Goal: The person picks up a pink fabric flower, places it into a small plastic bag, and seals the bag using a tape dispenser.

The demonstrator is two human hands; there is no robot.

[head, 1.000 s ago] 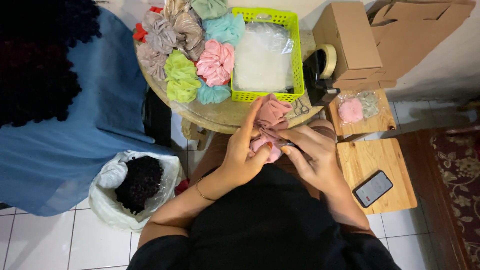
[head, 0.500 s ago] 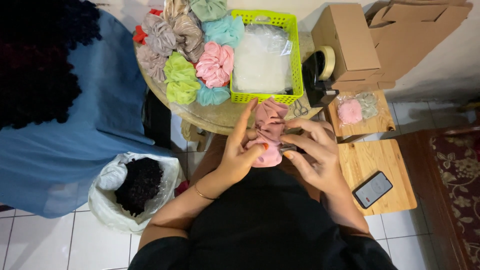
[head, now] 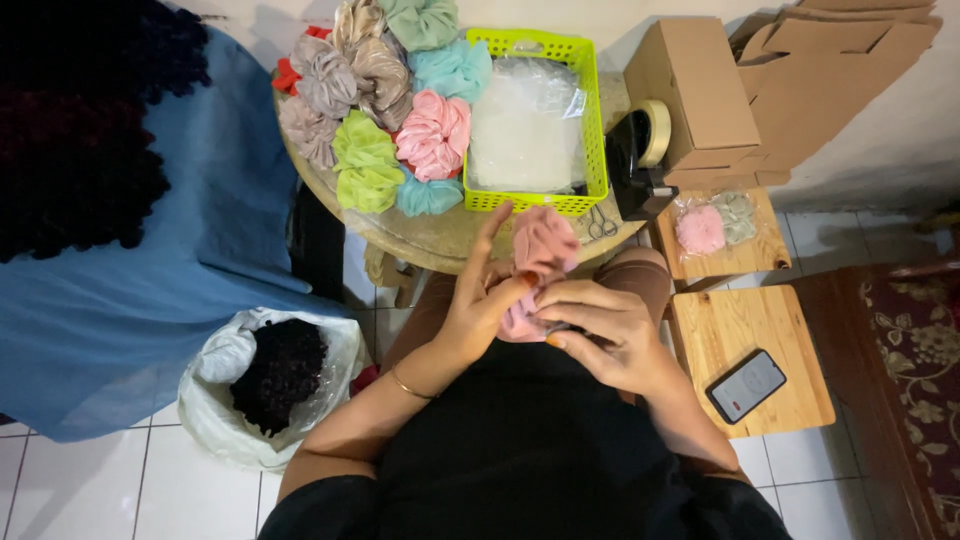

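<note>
Both my hands are around a dusty-pink fabric scrunchie point(head: 541, 252) just above my lap, at the round table's near edge. My left hand point(head: 482, 303) pinches it from the left, index finger stretched up toward the green basket. My right hand point(head: 607, 331) grips its lower part from the right; part of the scrunchie is hidden under those fingers.
On the round table point(head: 440, 232) lie several scrunchies point(head: 385, 110) in pink, green, teal and grey, beside a lime-green basket point(head: 590, 120) of clear plastic bags. A tape dispenser point(head: 640, 150), cardboard boxes point(head: 700, 90), bagged scrunchies point(head: 712, 225), a phone point(head: 746, 385) on a wooden stool, and a white bag point(head: 215, 400) on the floor.
My hands have drawn slightly toward my body with the pink scrunchie, and my fingers have shifted around it. The rest stays put.
</note>
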